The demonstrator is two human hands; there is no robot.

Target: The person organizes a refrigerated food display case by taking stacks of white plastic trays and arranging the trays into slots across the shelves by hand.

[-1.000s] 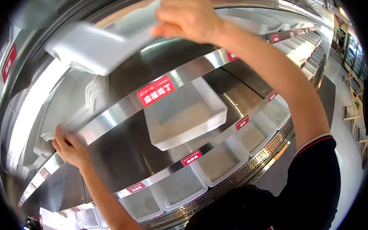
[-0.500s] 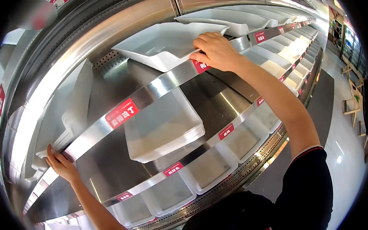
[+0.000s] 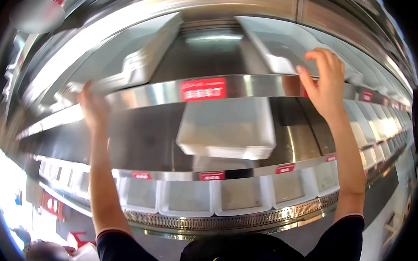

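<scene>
My right hand [image 3: 327, 81] is raised in front of the upper shelf's right side, thumb and fingers apart, holding nothing. Just behind it sits a white plastic tray [image 3: 279, 39] with a scooped front. At the left end of that shelf, my left hand [image 3: 94, 106] is at the front edge of nested white trays [image 3: 143, 63]. Motion smears its fingers, so I cannot tell whether they grip a tray. Between the hands runs a metal shelf edge [image 3: 156, 92] bearing a red label [image 3: 203, 89]. Below it, another stack of white trays [image 3: 227, 125] stands on the middle shelf.
A bottom row of white trays [image 3: 242, 193] lines the case above a perforated metal strip [image 3: 222, 222]. More trays [image 3: 381, 118] continue along the right. Behind me at lower left are a red chair [image 3: 78, 239] and a blurred person [image 3: 49, 259].
The view has swung left to face the shelves more squarely. My right hand has come off the tray rim, fingers spreading. My left hand stays by the left tray stack.
</scene>
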